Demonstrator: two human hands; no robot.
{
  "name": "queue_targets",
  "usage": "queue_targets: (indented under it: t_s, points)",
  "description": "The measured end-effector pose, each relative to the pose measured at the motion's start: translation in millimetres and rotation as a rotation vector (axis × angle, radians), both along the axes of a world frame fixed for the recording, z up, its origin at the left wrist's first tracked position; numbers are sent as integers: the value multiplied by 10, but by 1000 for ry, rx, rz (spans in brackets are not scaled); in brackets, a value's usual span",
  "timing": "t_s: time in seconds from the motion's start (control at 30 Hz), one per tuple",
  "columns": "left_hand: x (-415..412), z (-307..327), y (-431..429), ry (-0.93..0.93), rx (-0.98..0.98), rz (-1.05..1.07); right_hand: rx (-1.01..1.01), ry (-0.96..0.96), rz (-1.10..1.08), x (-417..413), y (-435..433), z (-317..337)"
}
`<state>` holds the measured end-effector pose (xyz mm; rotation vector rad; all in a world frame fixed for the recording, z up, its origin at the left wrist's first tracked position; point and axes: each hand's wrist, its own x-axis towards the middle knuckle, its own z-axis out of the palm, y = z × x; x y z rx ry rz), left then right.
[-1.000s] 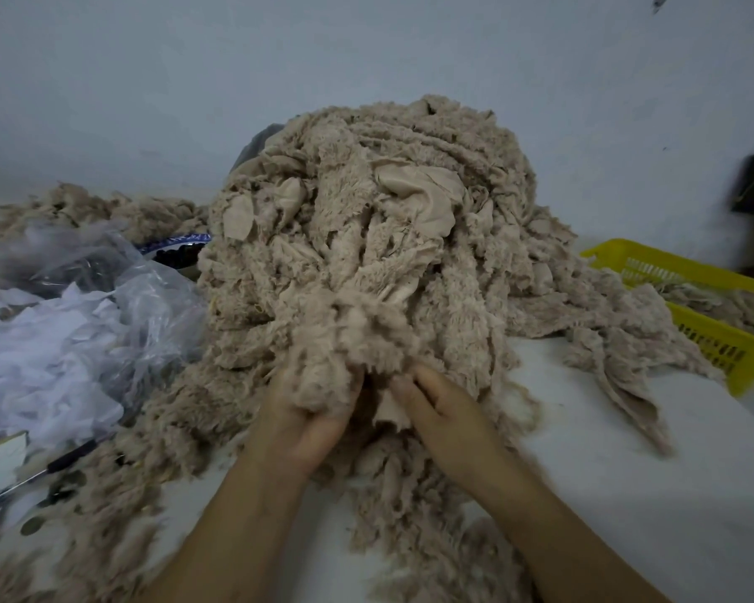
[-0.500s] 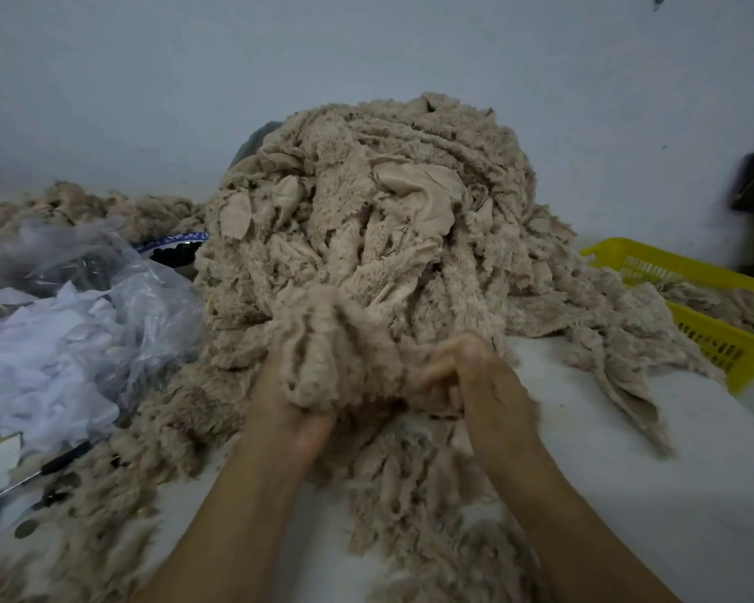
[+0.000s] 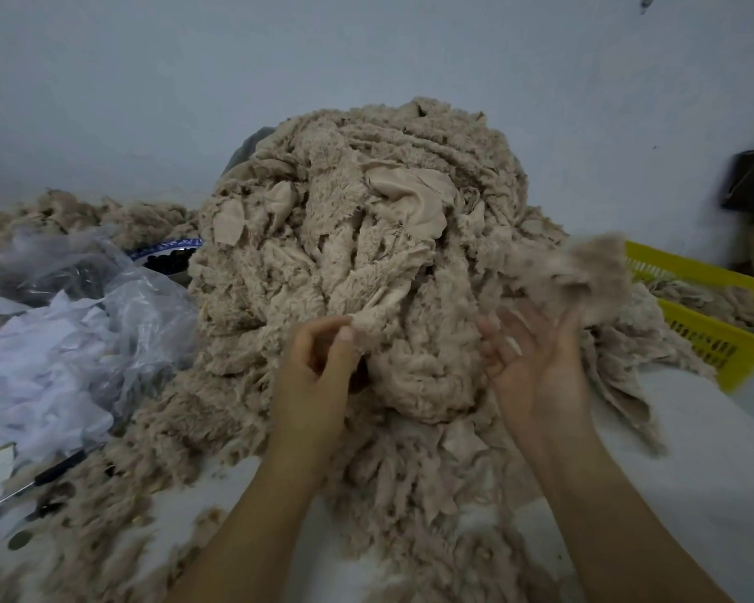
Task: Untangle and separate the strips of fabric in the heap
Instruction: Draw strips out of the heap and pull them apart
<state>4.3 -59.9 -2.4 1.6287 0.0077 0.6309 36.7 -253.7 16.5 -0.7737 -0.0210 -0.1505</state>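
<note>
Moved: left hand [image 3: 318, 372] and right hand [image 3: 536, 367] have parted from their shared clump | left hand pinches a strip edge [image 3: 360, 326] on the fleece heap [image 3: 366, 219], which rises just beyond on the counter [image 3: 693, 463] | right hand spread, palm up, nearer the blurred loose piece [image 3: 580, 272], which lies rightward toward the yellow basket [image 3: 714, 339]

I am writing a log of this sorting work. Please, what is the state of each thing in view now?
heap, piled high, tangled.
left hand, pinches a strip of the heap.
right hand, open, palm up.
loose strip, blurred above the right hand; contact unclear.
yellow basket, holds some strips.
plastic bag, crumpled, with white scraps.
</note>
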Motion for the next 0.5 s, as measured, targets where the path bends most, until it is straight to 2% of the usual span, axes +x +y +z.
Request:
queue_targets:
  t_s: [0.03,0.1,0.17,0.23,0.33,0.4,0.5]
  points:
    - [22,-20,23,-8,33,76,-42,42,3,9,-2,-45]
    - [55,-57,73,40,79,129,-275,59,21,-12,110,-165]
    - [74,-87,97,167,193,123,-571,-4,4,-54,251,-241]
    - [59,-91,72,190,298,104,-714,-72,68,-83,349,-298]
    - [-22,-19,-35,0,456,83,-749,-56,261,-118,405,-305]
    - [-70,-21,-158,-56,523,-88,-735,-38,332,-122,423,-342]
    - [-152,-61,-317,8,594,-402,-595,109,322,-90,385,-336]
